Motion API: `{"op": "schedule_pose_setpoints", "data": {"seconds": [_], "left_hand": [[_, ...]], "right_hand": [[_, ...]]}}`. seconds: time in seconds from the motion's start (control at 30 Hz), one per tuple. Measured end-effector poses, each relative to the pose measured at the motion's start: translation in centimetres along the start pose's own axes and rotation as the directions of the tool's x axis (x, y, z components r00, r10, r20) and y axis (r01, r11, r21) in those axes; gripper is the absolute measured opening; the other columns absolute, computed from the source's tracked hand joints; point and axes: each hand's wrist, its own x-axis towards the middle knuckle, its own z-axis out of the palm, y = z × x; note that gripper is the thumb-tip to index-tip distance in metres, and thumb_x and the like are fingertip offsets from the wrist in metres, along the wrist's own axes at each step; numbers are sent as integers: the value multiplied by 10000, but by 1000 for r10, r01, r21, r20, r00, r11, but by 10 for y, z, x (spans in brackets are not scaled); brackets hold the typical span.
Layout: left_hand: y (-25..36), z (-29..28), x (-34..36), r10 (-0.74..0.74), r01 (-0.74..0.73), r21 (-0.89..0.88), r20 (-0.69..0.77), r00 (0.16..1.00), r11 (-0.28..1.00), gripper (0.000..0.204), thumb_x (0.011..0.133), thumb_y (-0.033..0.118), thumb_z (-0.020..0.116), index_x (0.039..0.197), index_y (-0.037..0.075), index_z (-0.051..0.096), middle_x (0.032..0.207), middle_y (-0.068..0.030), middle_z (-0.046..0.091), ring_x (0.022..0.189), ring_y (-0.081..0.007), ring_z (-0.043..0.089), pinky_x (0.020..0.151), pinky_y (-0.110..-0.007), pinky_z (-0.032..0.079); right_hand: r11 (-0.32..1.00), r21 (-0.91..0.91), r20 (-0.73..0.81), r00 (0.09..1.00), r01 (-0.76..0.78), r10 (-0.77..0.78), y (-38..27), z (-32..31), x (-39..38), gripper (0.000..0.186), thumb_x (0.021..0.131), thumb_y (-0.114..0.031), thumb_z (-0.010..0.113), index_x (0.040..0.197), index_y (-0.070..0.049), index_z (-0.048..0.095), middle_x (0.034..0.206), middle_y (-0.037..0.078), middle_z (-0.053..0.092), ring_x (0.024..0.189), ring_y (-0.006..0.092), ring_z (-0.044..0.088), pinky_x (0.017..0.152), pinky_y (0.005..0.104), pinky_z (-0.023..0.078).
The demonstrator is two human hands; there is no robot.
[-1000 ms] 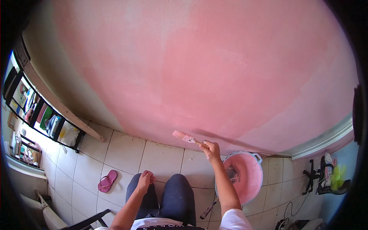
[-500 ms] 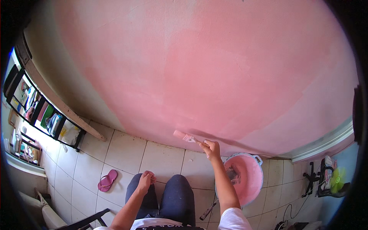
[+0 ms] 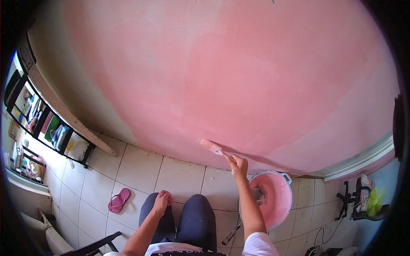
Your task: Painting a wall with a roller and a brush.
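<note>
My right hand [image 3: 237, 165] is closed round the handle of a paintbrush [image 3: 213, 147]. Its pink-coated bristles meet the lower part of the pink wall [image 3: 256, 85], pointing up and left. My left hand [image 3: 162, 202] rests on my left knee with its fingers curled in, and I see nothing in it. Below my right forearm stands a white-rimmed bucket [image 3: 279, 205] with pink paint coating its inside. A tool with a dark handle [image 3: 232, 235] leans out over the bucket's left side; its other end is partly hidden by my arm.
A purple flip-flop [image 3: 119, 200] lies on the tiled floor [image 3: 179, 175] left of my legs. Far left is a black-framed rack [image 3: 55, 132] with assorted goods. A black chair part [image 3: 96, 245] shows at lower left. At right are a green fan [image 3: 375, 201] and a cable [image 3: 323, 237].
The brush and my right hand have shifted slightly right, and the bristles are a little higher on the wall. My left hand stays on my knee.
</note>
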Motion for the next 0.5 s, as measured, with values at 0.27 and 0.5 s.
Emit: {"op": "schedule_pose_setpoints", "data": {"seconds": [0.27,0.5], "left_hand": [[-4,-4,0,16,-16,1,12,1000,1000,127,856,196,442,881,97,517,735,-28,580,624,-126,536,591,-258,402],[-4,-3,-1,12,-12,6,11,1000,1000,120,855,202,448,875,106,516,735,-22,581,629,-121,541,595,-255,404]], "right_hand": [[999,-25,-54,998,26,-28,-10,3,8,455,772,-380,607,569,-8,442,450,118,369,404,235,384,435,366,267],[996,-45,-26,997,71,-72,-16,11,8,459,777,-398,605,572,-11,467,444,120,399,405,267,413,433,375,290]]}}
